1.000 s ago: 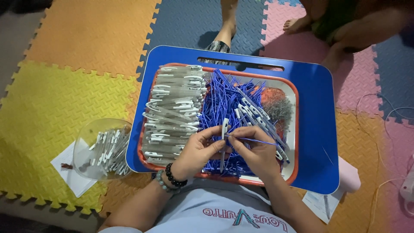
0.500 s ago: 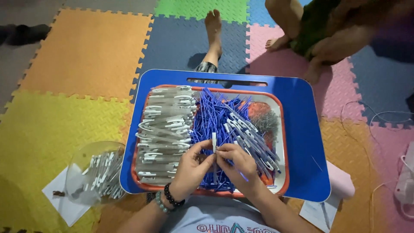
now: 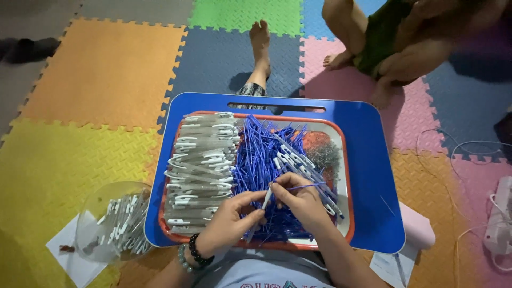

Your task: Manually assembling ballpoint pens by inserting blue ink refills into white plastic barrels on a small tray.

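My left hand (image 3: 230, 225) pinches a small white pen part (image 3: 266, 199) over the tray. My right hand (image 3: 300, 203) meets it and holds a thin blue refill (image 3: 305, 186) that sticks out to the right. Both hands hover above a heap of blue refills (image 3: 261, 160) in the middle of a red-rimmed white tray (image 3: 348, 176). A stack of clear pen barrels with white clips (image 3: 200, 165) fills the tray's left side. Several assembled pens (image 3: 304, 168) lie to the right of the blue heap.
The tray rests on a blue lap table (image 3: 373, 160). A clear bowl (image 3: 109, 221) with several pen parts stands on the foam mat at the left. My foot (image 3: 261, 45) stretches out ahead. Another person's legs (image 3: 373, 48) sit at the top right. Cables (image 3: 469, 160) and a power strip (image 3: 498, 221) lie at the right.
The view has drifted upward a little. My hands stay together over the blue heap, and the white part has tilted and dropped lower between my fingers.
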